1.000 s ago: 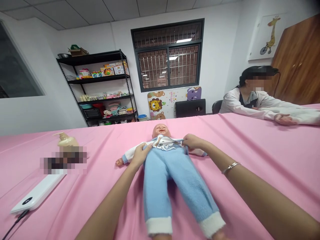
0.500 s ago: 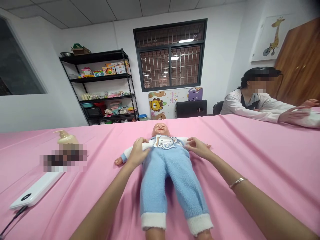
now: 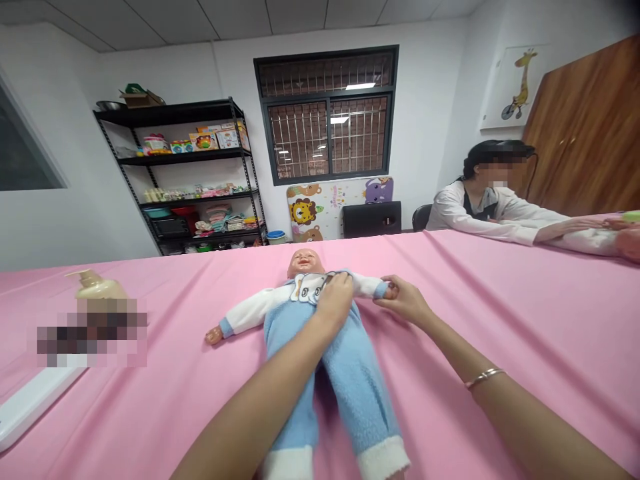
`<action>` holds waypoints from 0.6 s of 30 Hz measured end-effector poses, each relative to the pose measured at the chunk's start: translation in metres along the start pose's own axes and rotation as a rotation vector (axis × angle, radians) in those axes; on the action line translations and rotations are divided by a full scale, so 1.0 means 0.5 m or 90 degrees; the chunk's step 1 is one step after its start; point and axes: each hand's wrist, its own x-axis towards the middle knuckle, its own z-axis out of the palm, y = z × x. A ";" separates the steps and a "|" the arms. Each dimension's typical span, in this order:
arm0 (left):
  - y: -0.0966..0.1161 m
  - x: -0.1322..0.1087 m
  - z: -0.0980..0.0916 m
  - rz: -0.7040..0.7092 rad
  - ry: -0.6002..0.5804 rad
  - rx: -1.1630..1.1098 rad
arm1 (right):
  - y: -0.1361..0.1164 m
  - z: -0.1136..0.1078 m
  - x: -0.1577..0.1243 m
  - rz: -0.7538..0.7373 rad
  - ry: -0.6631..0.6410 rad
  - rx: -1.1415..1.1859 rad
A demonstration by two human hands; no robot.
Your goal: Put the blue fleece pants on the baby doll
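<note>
Your left hand (image 3: pixel 334 300) is palm down on the doll's (image 3: pixel 293 320) chest, right at the bottom of the bib (image 3: pixel 306 288); the fingers lie over the front of the romper (image 3: pixel 345 387), and from up here I can't tell if they've got cloth bunched or are just resting there. Your right hand (image 3: pixel 407 300), bangle (image 3: pixel 484 378) on the wrist, is out at the doll's other arm; thumb and fingers are closed on the blue cuff (image 3: pixel 383 289) of the white sleeve, so that one's a proper pinch. The doll's on its back, dead centre on the pink sheet (image 3: pixel 475 333), arms out to both sides, legs running toward you; so right now you're working at the chest and that one cuff.

Further left there's a pump bottle (image 3: pixel 95 287) behind a pixelated patch, with a white slab (image 3: pixel 35 407) at the frame edge; off to the right, a seated person (image 3: pixel 475 207) has both arms stretched along the sheet. Past the table: black shelf (image 3: pixel 175 157) full of toys and boxes, cartoon mat (image 3: pixel 315 210), barred window (image 3: pixel 325 113), wardrobe (image 3: pixel 585 127).
</note>
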 end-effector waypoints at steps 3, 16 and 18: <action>-0.020 -0.012 -0.029 0.123 0.099 0.068 | -0.050 -0.009 -0.007 -0.008 -0.020 0.291; -0.021 -0.037 -0.058 0.181 -0.081 0.174 | -0.172 0.040 -0.054 -0.132 -0.140 0.277; -0.021 -0.035 -0.059 0.143 -0.100 0.166 | -0.174 0.047 -0.057 -0.168 -0.035 0.148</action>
